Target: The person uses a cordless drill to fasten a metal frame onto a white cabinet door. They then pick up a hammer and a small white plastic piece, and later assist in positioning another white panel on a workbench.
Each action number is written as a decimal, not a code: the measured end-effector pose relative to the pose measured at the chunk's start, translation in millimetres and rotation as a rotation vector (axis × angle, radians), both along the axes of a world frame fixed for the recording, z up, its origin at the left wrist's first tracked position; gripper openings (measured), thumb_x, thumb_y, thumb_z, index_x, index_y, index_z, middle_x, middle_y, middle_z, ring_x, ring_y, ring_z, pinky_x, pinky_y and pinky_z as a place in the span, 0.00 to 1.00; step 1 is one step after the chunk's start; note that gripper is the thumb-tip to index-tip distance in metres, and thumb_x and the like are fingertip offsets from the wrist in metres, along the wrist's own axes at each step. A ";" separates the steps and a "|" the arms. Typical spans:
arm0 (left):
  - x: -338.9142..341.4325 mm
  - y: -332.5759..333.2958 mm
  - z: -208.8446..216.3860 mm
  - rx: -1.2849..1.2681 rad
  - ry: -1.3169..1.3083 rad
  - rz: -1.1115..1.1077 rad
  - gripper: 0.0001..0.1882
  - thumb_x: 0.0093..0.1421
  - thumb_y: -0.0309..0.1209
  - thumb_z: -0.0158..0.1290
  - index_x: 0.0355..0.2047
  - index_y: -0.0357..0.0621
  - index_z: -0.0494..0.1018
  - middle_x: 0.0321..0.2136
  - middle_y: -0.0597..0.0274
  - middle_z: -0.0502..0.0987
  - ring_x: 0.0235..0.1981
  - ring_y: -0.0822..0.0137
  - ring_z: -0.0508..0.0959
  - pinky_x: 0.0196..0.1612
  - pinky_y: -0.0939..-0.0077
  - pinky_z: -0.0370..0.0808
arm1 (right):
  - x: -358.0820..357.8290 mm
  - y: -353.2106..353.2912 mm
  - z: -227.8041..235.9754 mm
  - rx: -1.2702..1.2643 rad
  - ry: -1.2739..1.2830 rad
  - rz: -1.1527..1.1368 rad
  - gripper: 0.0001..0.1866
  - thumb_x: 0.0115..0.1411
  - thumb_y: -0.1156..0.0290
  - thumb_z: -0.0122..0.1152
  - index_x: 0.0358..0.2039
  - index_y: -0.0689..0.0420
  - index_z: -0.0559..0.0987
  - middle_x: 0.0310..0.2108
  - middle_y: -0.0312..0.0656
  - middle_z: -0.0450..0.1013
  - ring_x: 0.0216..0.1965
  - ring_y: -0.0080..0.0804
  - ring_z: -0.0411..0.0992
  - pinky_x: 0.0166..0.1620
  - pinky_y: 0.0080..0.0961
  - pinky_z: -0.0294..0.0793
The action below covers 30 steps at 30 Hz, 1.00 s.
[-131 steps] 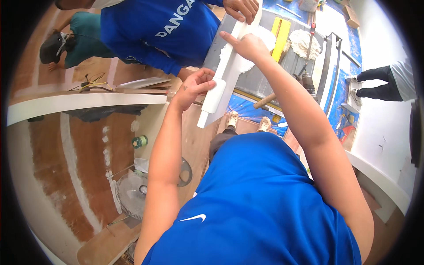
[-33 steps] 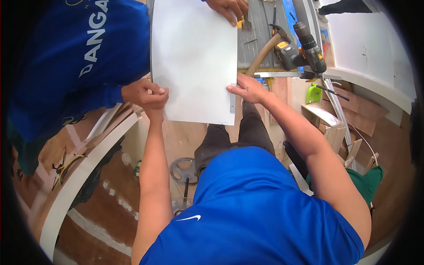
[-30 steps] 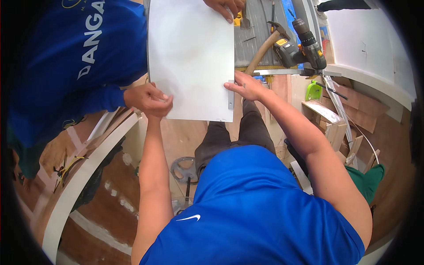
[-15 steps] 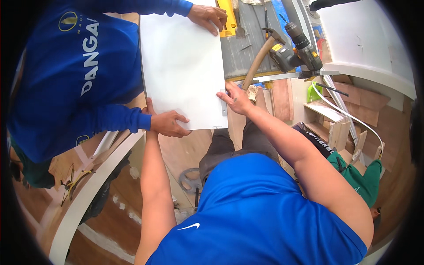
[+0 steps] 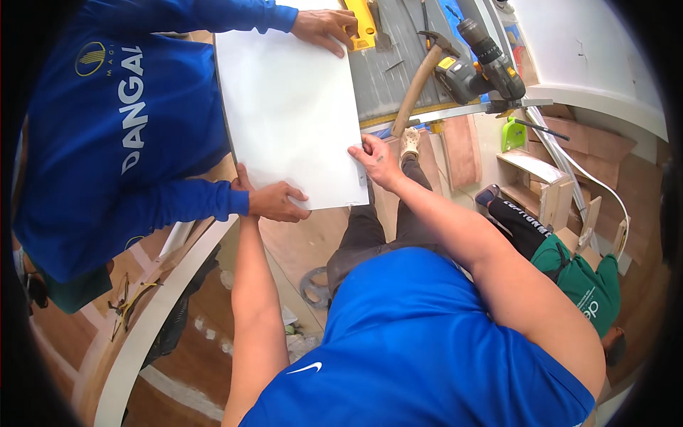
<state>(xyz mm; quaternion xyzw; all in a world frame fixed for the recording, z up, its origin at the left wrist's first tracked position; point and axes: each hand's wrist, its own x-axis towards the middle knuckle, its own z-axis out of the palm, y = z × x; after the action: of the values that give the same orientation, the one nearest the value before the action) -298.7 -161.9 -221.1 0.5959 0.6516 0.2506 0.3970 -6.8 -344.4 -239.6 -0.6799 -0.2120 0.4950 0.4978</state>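
A white rectangular panel (image 5: 292,114) lies partly over the grey work surface, its near end reaching toward me. My right hand (image 5: 377,161) grips its right edge near the close corner, thumb on top. On the opposite edge is my left hand (image 5: 242,178), closed at the panel's near left side; a co-worker's hand (image 5: 279,201) and sleeve cover most of it. That co-worker's hand presses on the near left corner. The co-worker's other hand (image 5: 327,30) rests over the panel's far right edge.
A claw hammer (image 5: 417,89) and a cordless drill (image 5: 491,60) lie on the grey work surface (image 5: 380,85), beside a yellow tool (image 5: 361,21). Wooden boxes (image 5: 533,171) and a green dustpan (image 5: 513,135) stand at right. Another person in green (image 5: 580,285) is low at right.
The view has shifted slightly. The panel's far end has moved a little left with the co-worker's hand. More of the person in green shows at right. Both my hands keep their hold.
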 end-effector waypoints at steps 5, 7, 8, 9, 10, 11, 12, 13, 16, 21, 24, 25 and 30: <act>-0.7 0.8 -3.5 -0.007 0.005 0.010 0.15 0.72 0.41 0.51 0.40 0.42 0.78 0.33 0.64 0.77 0.33 0.70 0.76 0.37 0.72 0.72 | 1.1 5.1 0.7 0.051 0.087 -0.044 0.23 0.63 0.59 0.70 0.50 0.64 0.81 0.29 0.30 0.71 0.30 0.17 0.64 0.34 0.21 0.66; -2.2 2.9 -5.0 -0.020 0.005 0.013 0.15 0.72 0.41 0.51 0.40 0.42 0.78 0.32 0.65 0.77 0.32 0.70 0.76 0.36 0.72 0.72 | 6.9 4.4 11.1 -0.006 0.012 0.022 0.23 0.65 0.58 0.67 0.53 0.64 0.80 0.31 0.30 0.72 0.30 0.16 0.64 0.34 0.20 0.67; -4.4 3.0 -4.7 -0.034 0.007 0.012 0.15 0.72 0.41 0.51 0.39 0.42 0.78 0.31 0.65 0.77 0.32 0.70 0.76 0.35 0.72 0.72 | 11.2 5.4 12.9 -0.042 -0.045 0.072 0.23 0.67 0.58 0.64 0.55 0.64 0.79 0.32 0.29 0.73 0.30 0.16 0.65 0.35 0.20 0.68; -8.4 3.5 -2.9 -0.048 0.012 0.012 0.15 0.72 0.41 0.51 0.39 0.42 0.78 0.31 0.65 0.77 0.31 0.70 0.75 0.35 0.72 0.72 | 11.8 5.3 13.2 -0.076 -0.099 0.123 0.23 0.69 0.59 0.62 0.56 0.64 0.78 0.34 0.29 0.75 0.31 0.16 0.66 0.36 0.20 0.69; -12.0 3.8 -1.3 -0.075 0.018 0.007 0.15 0.72 0.41 0.51 0.38 0.42 0.78 0.30 0.65 0.77 0.30 0.70 0.75 0.34 0.71 0.72 | 9.6 3.8 14.4 -0.075 -0.019 0.025 0.23 0.70 0.58 0.61 0.56 0.63 0.78 0.35 0.30 0.75 0.30 0.16 0.66 0.35 0.20 0.69; -17.7 3.2 1.7 -0.116 0.027 0.004 0.15 0.72 0.41 0.51 0.38 0.42 0.78 0.30 0.65 0.77 0.30 0.70 0.75 0.34 0.71 0.72 | 6.5 2.6 15.7 -0.074 0.061 -0.070 0.23 0.71 0.57 0.59 0.56 0.62 0.78 0.36 0.31 0.75 0.30 0.17 0.66 0.35 0.20 0.69; -37.1 -14.4 9.5 -0.172 0.042 0.051 0.15 0.72 0.41 0.51 0.38 0.42 0.77 0.29 0.65 0.77 0.29 0.70 0.75 0.33 0.71 0.72 | 1.6 -1.5 16.4 -0.074 0.145 -0.122 0.23 0.71 0.56 0.58 0.56 0.62 0.78 0.37 0.31 0.75 0.29 0.18 0.66 0.35 0.20 0.69; -41.1 -6.7 15.1 -0.225 0.092 0.035 0.16 0.72 0.41 0.51 0.37 0.42 0.77 0.29 0.65 0.77 0.29 0.71 0.75 0.33 0.71 0.72 | 0.0 -8.1 16.8 -0.014 0.206 -0.201 0.18 0.72 0.59 0.54 0.51 0.60 0.80 0.38 0.33 0.74 0.27 0.18 0.64 0.34 0.19 0.68; -70.5 -38.9 39.4 -0.171 0.361 0.070 0.16 0.72 0.42 0.50 0.36 0.42 0.77 0.27 0.66 0.77 0.27 0.71 0.75 0.31 0.71 0.72 | 1.2 -42.8 22.4 -0.127 0.193 -0.305 0.13 0.71 0.65 0.51 0.45 0.58 0.80 0.34 0.31 0.72 0.25 0.18 0.63 0.32 0.20 0.68; 8.0 -154.3 116.8 -0.536 -0.291 0.029 0.16 0.74 0.40 0.48 0.37 0.43 0.78 0.26 0.67 0.75 0.27 0.70 0.77 0.29 0.68 0.76 | 16.9 -45.0 108.2 -0.012 0.195 -0.154 0.09 0.65 0.74 0.48 0.38 0.58 0.78 0.30 0.34 0.67 0.29 0.24 0.66 0.35 0.26 0.70; 105.2 -166.4 144.6 -0.997 -0.910 0.008 0.23 0.77 0.47 0.39 0.47 0.42 0.76 0.42 0.59 0.80 0.44 0.65 0.80 0.49 0.65 0.76 | 12.7 -28.1 152.9 0.343 -0.423 0.349 0.08 0.59 0.73 0.54 0.37 0.57 0.79 0.33 0.42 0.73 0.37 0.35 0.73 0.42 0.35 0.74; 125.6 -162.5 142.7 -1.160 -1.174 0.036 0.26 0.77 0.48 0.35 0.52 0.39 0.74 0.49 0.55 0.80 0.51 0.63 0.79 0.57 0.63 0.74 | 11.9 -22.1 166.5 0.447 -0.568 0.503 0.07 0.57 0.73 0.56 0.36 0.56 0.79 0.34 0.43 0.74 0.38 0.37 0.74 0.43 0.35 0.75; 180.3 -143.5 148.9 -1.111 -1.344 0.023 0.31 0.78 0.47 0.28 0.58 0.34 0.71 0.54 0.52 0.78 0.57 0.60 0.77 0.64 0.64 0.70 | 36.4 -16.8 189.0 0.763 -0.992 0.653 0.14 0.50 0.73 0.64 0.39 0.59 0.81 0.40 0.43 0.77 0.45 0.39 0.77 0.51 0.37 0.78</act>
<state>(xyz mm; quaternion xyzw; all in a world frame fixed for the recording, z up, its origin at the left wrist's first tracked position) -118.5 -305.5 -72.3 0.0353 0.3131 0.1991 0.9280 29.6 -361.3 -50.6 -0.5048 -0.7660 0.1417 0.3719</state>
